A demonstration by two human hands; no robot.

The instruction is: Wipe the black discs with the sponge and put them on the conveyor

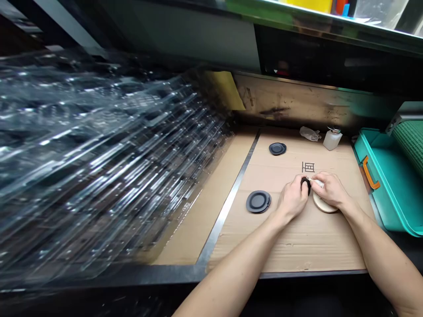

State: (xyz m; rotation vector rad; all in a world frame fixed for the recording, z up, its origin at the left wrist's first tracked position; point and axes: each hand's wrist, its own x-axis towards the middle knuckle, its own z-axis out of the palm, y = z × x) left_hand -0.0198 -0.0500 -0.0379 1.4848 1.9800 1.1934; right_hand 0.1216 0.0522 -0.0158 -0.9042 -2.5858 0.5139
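Note:
My left hand [293,196] is closed around a small black round piece [306,185], holding it upright above the cardboard. Right beside it, my right hand [330,190] pinches a small white thing [319,183], whose pale narrow tip meets the black piece; its kind is not clear. Partly under my right hand lies a cream-coloured round disc [325,206]. A dark grey round lid-like part [258,201] rests left of my left hand, and a similar dark part [277,149] lies farther back.
Stacked clear plastic trays [109,167], blurred, fill the left side. Cardboard [284,251] covers the bench, crossed by a metal strip [228,202]. At the back are a white bottle with a metal top [332,138] and crumpled clear plastic [309,133]. A teal bin [376,185] stands right.

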